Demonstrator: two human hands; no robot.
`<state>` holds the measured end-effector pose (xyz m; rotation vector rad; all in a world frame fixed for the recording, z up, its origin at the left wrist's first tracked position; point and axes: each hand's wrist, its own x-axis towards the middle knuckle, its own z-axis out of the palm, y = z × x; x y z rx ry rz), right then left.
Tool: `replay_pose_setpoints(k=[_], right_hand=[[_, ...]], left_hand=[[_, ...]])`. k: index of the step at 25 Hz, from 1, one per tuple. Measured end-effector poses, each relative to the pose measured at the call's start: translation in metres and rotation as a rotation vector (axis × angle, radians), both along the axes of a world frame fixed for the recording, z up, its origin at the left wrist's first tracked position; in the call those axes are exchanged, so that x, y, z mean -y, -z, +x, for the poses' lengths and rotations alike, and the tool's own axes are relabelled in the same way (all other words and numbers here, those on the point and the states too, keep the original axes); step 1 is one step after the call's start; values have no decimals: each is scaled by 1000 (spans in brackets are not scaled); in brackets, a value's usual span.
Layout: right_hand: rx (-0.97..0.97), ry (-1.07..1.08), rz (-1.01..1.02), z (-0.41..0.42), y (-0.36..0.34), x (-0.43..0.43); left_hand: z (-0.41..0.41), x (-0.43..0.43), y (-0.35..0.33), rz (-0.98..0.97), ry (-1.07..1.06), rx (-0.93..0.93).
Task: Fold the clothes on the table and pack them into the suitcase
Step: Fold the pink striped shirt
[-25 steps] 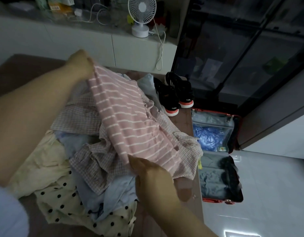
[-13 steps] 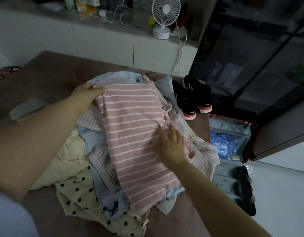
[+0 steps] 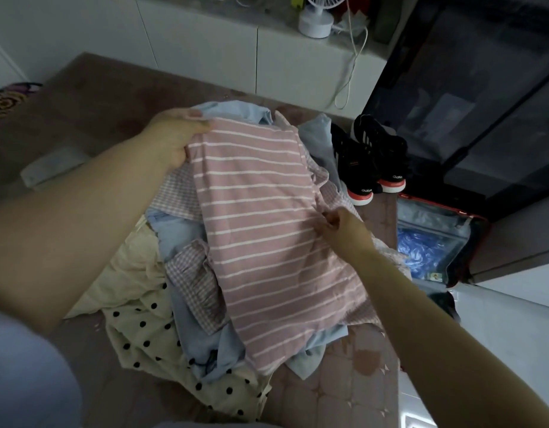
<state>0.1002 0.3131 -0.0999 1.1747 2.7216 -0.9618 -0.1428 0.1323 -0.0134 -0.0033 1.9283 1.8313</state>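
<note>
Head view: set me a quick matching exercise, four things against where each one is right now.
Things:
1 striped shirt
2 suitcase
3 fan
4 dotted cloth

Places:
A on the counter
B bottom of the pile
C top of the pile
D open on the floor

Pairs: 1-C, 2-D, 3-A, 4-B.

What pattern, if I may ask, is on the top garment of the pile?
The garment is pink with thin white stripes; head view.
</note>
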Motion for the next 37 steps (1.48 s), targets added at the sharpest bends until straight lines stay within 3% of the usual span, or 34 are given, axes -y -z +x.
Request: replay_pose_setpoints(k=[2,5,7,9,13,16,21,25,28,31,33,35,37], right_hand=[[-174,-58,9,-15,-25,-4],[-352,-304,255,-51,-84,-12],[-324,-537,391,-76,-120,-16],[-177,-730,488,-95,-143,-20],[55,-843,473,-106,-148,-36],[76,-804,384,-101,-146,-40],[64,-849,488,-97,-154,-43],[197,-846,369,-80,-164,-48],[297,-886,433,-68,-163,-47],[138,-814,618,-56,-164,-50],[-114,-742,789,-34,-156,-46],[-358,-711,894,5,-128,-36],[-446,-698,920,55,-80,-23]], left_hand=[[6,-10,-14,-10,68,-158],[31,-28,-42,-52,288,-380],[53,-32,-61,-54,452,-476],[66,-27,-70,-67,551,-554],[68,-6,-72,-34,541,-556],[64,2,-65,-30,438,-515],[61,6,-52,163,322,-346],[73,9,-63,223,406,-392],[87,11,-65,184,493,-423],[96,13,-71,150,420,-561],[109,23,-72,76,409,-739],[135,43,-52,-28,508,-875],[174,63,-14,-193,718,-959]])
